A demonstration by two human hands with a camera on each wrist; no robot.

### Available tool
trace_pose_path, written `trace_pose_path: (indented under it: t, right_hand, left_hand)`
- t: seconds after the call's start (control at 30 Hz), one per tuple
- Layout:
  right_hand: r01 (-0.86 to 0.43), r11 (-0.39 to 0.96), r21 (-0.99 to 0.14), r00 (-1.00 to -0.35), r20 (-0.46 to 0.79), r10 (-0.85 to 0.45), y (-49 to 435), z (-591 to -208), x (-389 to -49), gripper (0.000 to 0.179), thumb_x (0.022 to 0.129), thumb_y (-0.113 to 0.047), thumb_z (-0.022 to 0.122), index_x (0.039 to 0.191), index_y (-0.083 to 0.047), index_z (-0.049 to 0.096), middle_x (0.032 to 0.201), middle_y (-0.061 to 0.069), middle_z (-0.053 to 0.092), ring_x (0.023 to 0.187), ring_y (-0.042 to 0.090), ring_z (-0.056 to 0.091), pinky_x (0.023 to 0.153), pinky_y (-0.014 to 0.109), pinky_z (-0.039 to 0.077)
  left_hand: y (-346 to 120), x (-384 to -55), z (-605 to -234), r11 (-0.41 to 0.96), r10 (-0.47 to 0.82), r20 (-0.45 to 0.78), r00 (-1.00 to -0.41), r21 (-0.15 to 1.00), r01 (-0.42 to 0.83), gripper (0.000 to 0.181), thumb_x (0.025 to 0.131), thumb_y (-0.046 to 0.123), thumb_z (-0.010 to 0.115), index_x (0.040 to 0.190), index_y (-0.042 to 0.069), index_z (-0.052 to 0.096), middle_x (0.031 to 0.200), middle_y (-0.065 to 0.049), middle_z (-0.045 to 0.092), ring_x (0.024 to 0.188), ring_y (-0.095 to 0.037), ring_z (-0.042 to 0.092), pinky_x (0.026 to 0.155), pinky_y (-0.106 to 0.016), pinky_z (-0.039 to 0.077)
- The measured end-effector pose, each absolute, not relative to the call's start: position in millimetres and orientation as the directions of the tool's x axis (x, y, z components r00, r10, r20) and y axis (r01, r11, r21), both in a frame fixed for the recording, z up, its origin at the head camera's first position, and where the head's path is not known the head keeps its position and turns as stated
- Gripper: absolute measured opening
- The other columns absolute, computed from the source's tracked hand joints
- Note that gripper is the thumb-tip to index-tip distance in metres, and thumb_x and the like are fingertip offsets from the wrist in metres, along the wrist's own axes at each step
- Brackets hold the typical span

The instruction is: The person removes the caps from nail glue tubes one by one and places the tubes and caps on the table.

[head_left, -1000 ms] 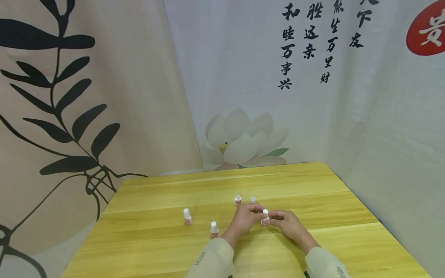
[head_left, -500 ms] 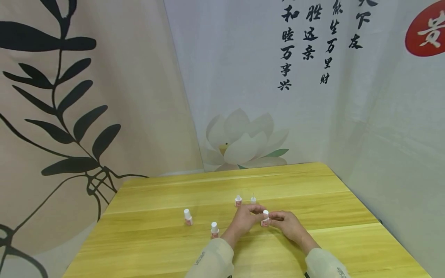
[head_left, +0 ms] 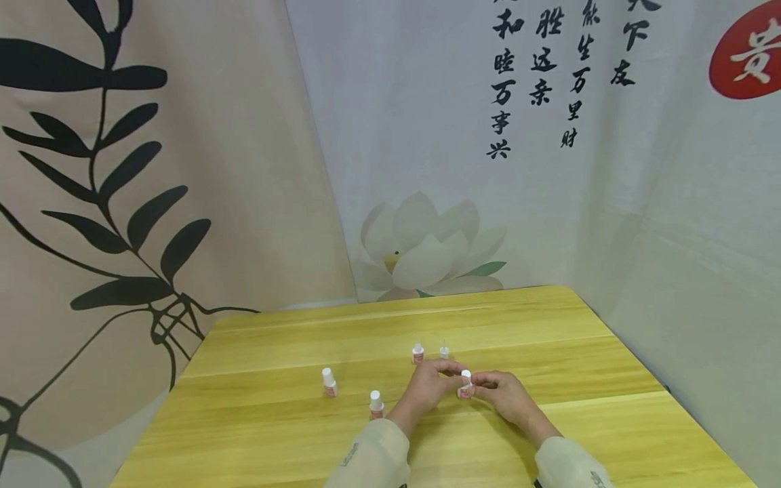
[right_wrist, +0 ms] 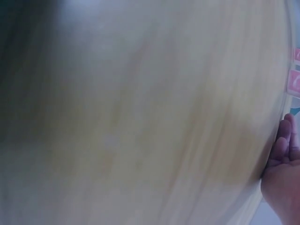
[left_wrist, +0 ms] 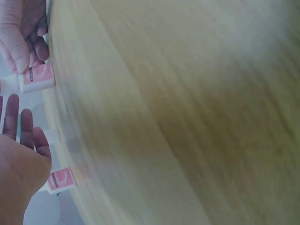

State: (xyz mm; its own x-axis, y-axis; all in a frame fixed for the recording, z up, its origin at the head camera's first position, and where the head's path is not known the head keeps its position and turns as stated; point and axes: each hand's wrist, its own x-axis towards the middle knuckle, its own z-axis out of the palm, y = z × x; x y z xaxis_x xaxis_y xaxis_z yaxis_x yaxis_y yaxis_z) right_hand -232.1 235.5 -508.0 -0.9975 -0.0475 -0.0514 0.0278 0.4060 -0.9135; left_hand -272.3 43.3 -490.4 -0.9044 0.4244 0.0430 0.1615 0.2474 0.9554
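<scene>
A small white bottle point(head_left: 465, 392) with a pink label and a white cap stands upright between both hands. My left hand point(head_left: 430, 385) reaches it from the left, thumb and finger at its neck and cap. From the other side, my right hand point(head_left: 503, 393) pinches the bottle; in the left wrist view the right thumb point(left_wrist: 18, 54) presses on its label. The left middle, ring and little fingers stay off the bottle there. Behind the left hand are a similar bottle point(head_left: 417, 354) and a white nozzle piece point(head_left: 444, 352) with a thin upright tip, partly hidden.
Two more capped bottles stand left of the hands: one bottle point(head_left: 329, 383) farther out and another bottle point(head_left: 376, 404) beside the left sleeve. The yellow wooden table point(head_left: 274, 434) ends at a printed cloth backdrop point(head_left: 427, 135).
Both hands stay at the same bottle with hardly any visible motion. The head view has shifted very slightly; the other bottles stand where they were.
</scene>
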Motion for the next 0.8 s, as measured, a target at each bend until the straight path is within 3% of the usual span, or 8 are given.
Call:
trace_pose_path:
  t: [0.37, 0.8]
  right_hand:
    - [0.024, 0.408, -0.912, -0.997, -0.054, -0.062, 235.1, -507.6, -233.3, 0.036, 0.088, -0.036, 0.075, 0.111, -0.009, 0.072, 0.116, 0.004, 0.066, 0.107, 0.024, 0.06, 0.093, 0.057, 0.046]
    - [0.024, 0.406, -0.914, -0.998, -0.046, -0.045, 233.4, -506.4, -232.2, 0.033, 0.087, -0.034, 0.076, 0.109, -0.01, 0.074, 0.117, 0.005, 0.068, 0.107, 0.023, 0.061, 0.094, 0.054, 0.045]
  left_hand:
    - [40.8, -273.0, -491.5, 0.232, 0.44, 0.055, -0.897, 0.957, 0.173, 0.026, 0.089, 0.024, 0.076, 0.112, 0.014, 0.074, 0.103, 0.005, 0.065, 0.102, -0.019, 0.057, 0.084, -0.041, 0.05]
    - [39.5, -273.4, -492.1, 0.242, 0.45, 0.037, -0.892, 0.957, 0.161, 0.014, 0.09, 0.025, 0.075, 0.102, 0.018, 0.075, 0.102, 0.006, 0.064, 0.1, -0.017, 0.056, 0.085, -0.042, 0.05]
